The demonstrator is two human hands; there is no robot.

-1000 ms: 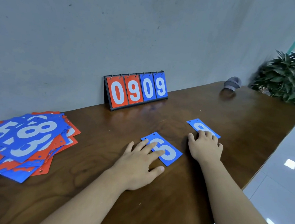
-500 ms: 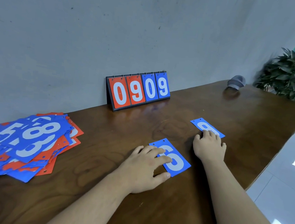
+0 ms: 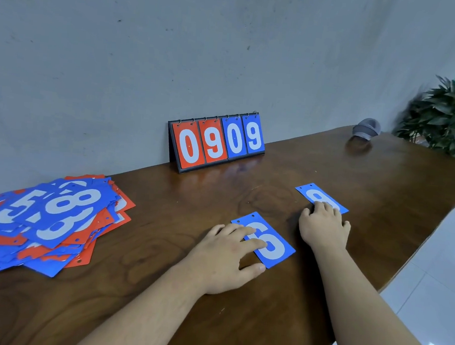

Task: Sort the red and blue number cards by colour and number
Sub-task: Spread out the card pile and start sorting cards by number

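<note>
A flip stand (image 3: pixel 216 141) is seen at centre frame, with four cards hung in it: two red and two blue, read 0 9 0 9. A mixed pile of cards (image 3: pixel 46 217) is fanned at the left edge. Two single blue cards are laid on the table (image 3: pixel 191 196), long axes run from upper left to lower right. The nearer card (image 3: pixel 272 247) is pressed by the flattened left hand (image 3: pixel 224 257). The farther card (image 3: pixel 319 195) is touched by the right hand (image 3: pixel 323 230), but whether it is gripped cannot be told.

The table (image 3: pixel 331 165) is glossy polished wood, the wall (image 3: pixel 120 66) matt and rough, the floor (image 3: pixel 445 274) shiny tile.
</note>
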